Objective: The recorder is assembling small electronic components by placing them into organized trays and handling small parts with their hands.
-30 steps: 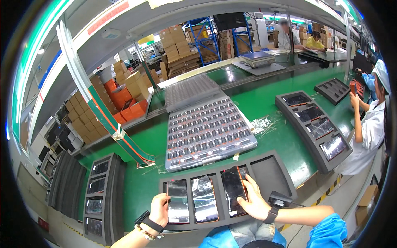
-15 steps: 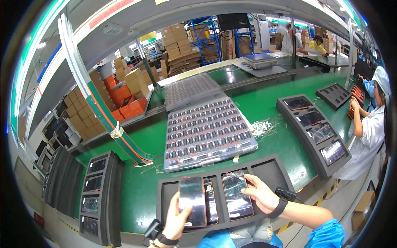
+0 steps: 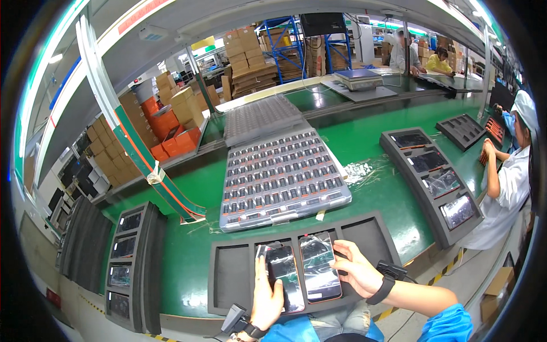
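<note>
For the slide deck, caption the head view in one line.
Left hand grips a dark phone while right hand touches another phone in a grey foam tray on a green workbench.

My green bench (image 3: 370,142) carries a dark foam tray (image 3: 228,273) nearest me, a grey compartment tray (image 3: 282,179) beyond it, another grey tray (image 3: 259,117) farther back, and foam trays at left (image 3: 151,268) and right (image 3: 410,188).

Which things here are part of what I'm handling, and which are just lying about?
In hand: left hand holding a phone; right hand on a second phone; the foam tray beneath.

Lying about: grey parts tray, left phone tray, right phone tray, cardboard boxes.
</note>
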`<action>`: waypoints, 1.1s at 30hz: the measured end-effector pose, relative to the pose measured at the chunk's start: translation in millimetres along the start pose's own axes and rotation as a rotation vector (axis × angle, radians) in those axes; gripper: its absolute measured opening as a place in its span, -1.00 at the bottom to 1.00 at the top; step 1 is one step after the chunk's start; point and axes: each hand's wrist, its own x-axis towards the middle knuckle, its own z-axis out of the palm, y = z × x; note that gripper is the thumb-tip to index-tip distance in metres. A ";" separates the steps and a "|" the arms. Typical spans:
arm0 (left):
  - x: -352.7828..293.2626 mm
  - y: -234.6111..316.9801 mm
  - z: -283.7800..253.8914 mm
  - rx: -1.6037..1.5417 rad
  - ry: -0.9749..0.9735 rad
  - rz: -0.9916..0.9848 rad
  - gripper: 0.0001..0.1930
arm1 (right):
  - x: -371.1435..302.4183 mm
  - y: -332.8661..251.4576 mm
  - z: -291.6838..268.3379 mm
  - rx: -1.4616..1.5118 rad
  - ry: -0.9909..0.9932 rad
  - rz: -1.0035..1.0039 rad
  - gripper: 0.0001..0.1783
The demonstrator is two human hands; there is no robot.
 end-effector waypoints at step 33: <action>89.5 15.4 -18.6 0.205 -0.649 0.957 -0.90 | -4.4 59.0 7.2 0.113 -0.020 -0.215 -0.42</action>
